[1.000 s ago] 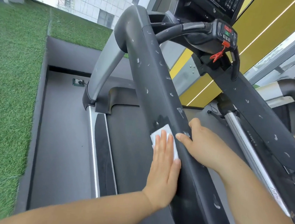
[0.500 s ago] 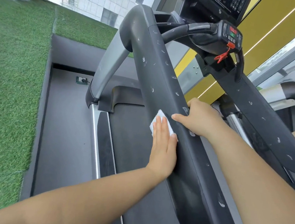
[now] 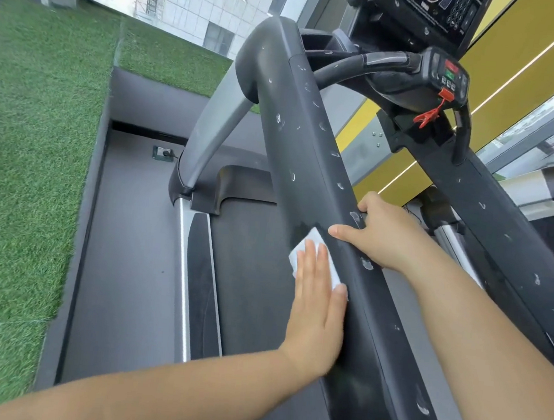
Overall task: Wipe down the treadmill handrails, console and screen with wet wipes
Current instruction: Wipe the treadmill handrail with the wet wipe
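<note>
Flat and straight-fingered, the left hand (image 3: 318, 300) is pressing a white wet wipe (image 3: 311, 239) against the left-facing side of the left handrail (image 3: 296, 127), roughly midway along it. Just beside it, the right hand (image 3: 384, 232) is gripping that rail's top, fingers curling over the far edge. Farther right, the right handrail (image 3: 501, 229) is showing whitish scuffs.

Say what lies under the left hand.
A white wipe, pressed flat against the handrail. Its edges show past the fingers; the rest, beneath the left hand, is hidden.
</note>
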Demonstrator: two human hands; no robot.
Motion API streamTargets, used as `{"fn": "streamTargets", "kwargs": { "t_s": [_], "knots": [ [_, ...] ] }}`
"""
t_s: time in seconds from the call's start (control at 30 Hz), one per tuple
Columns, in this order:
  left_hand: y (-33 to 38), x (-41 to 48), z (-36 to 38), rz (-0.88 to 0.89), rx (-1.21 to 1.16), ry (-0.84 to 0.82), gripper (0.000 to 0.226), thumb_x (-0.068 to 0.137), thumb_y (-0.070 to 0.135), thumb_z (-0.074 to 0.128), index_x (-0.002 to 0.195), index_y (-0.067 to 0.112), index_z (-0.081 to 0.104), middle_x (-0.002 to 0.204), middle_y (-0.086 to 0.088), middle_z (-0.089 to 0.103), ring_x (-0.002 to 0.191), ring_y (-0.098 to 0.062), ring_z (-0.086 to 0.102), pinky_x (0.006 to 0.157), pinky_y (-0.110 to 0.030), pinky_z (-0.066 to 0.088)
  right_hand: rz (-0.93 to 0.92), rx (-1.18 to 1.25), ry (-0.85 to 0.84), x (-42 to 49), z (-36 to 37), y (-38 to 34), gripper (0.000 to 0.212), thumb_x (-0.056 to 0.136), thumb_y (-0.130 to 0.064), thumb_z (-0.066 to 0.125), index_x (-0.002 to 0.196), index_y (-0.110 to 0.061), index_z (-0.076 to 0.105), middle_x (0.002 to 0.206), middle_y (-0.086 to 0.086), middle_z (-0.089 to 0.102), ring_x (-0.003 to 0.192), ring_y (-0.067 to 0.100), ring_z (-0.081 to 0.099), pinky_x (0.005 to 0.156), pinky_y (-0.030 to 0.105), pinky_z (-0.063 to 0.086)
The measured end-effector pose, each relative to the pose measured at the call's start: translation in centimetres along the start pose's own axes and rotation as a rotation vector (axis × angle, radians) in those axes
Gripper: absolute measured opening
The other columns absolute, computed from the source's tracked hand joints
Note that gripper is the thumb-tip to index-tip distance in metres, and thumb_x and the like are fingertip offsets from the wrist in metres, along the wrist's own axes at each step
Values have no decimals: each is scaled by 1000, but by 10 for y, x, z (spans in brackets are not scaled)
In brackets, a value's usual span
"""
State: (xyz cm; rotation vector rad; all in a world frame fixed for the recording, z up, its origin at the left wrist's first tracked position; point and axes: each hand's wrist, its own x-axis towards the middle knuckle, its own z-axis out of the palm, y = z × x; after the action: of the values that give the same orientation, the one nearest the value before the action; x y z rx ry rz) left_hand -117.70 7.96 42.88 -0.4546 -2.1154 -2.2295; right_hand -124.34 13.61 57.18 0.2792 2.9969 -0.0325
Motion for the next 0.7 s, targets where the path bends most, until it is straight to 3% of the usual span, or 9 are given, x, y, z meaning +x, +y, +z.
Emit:
{"fn": "streamTargets", "kwargs": {
  "t_s": [0.1, 0.13, 0.2, 0.23, 0.3, 0.37, 0.47, 0.6, 0.7],
  "knots": [
    [-8, 21, -5, -52, -50, 21, 54, 104, 27, 18, 143, 28, -19, 149, 22, -27, 135, 7, -26, 113, -17, -14, -9, 32, 0, -1, 2, 1, 63, 87, -50, 60, 133, -12, 38, 123, 6, 53, 108, 23, 50, 74, 29, 34],
    [-10, 32, -7, -150, -82, 54, 52, 104, 29, 13, 146, 23, -16, 152, 17, -23, 138, 3, -22, 116, -23, -10, -12, 36, 1, -1, 2, 2, 63, 87, -50, 60, 133, -12, 38, 124, 6, 53, 107, 23, 50, 74, 29, 34],
    [-1, 26, -4, -247, -51, 162, 54, 100, 32, -9, 147, 5, -10, 157, -9, -18, 144, -16, -16, 119, -34, -3, -15, 43, -1, -1, 2, 2, 63, 87, -49, 60, 133, -12, 37, 125, 6, 53, 106, 22, 49, 74, 29, 34],
    [-4, 16, 0, -126, 86, 116, 51, 100, 24, -12, 146, 2, -11, 154, -15, -22, 144, -22, -19, 119, -35, -6, -18, 42, -3, 0, 1, 2, 63, 87, -49, 60, 133, -12, 37, 126, 6, 53, 104, 22, 48, 73, 29, 33],
    [-8, -1, -1, 65, 115, -45, 51, 100, 23, 9, 143, 18, -18, 152, 1, -29, 139, -6, -29, 114, -24, -17, -24, 33, -7, 0, 2, 3, 63, 87, -50, 59, 133, -13, 37, 125, 6, 53, 97, 19, 45, 72, 29, 32],
    [-10, 10, -10, 87, 93, -70, 54, 99, 28, 17, 138, 25, -21, 148, 13, -29, 133, 6, -33, 111, -17, -18, -28, 32, -7, 1, 2, 4, 63, 87, -50, 59, 133, -13, 37, 125, 6, 53, 97, 19, 45, 73, 29, 33],
    [-7, 42, -11, -59, 53, 38, 55, 102, 28, 17, 143, 16, -18, 150, 11, -24, 136, 3, -27, 115, -21, -12, -34, 56, 5, 2, 4, 6, 62, 87, -50, 60, 133, -13, 39, 121, 5, 54, 98, 18, 45, 74, 28, 33],
    [-8, 17, -11, 126, 184, -81, 55, 95, 43, 11, 139, 30, -19, 148, 16, -26, 137, 1, -29, 111, -17, -18, -45, 61, 6, 3, 5, 10, 63, 86, -52, 60, 131, -14, 41, 95, -5, 48, 93, 17, 45, 69, 27, 34],
    [-18, 30, -14, 121, 155, -67, 53, 97, 41, 13, 139, 29, -16, 149, 15, -24, 137, 2, -28, 114, -21, -16, -55, 66, 1, 3, 5, 11, 62, 85, -52, 60, 130, -13, 42, 82, -10, 40, 88, 16, 42, 62, 26, 32]
  ]
}}
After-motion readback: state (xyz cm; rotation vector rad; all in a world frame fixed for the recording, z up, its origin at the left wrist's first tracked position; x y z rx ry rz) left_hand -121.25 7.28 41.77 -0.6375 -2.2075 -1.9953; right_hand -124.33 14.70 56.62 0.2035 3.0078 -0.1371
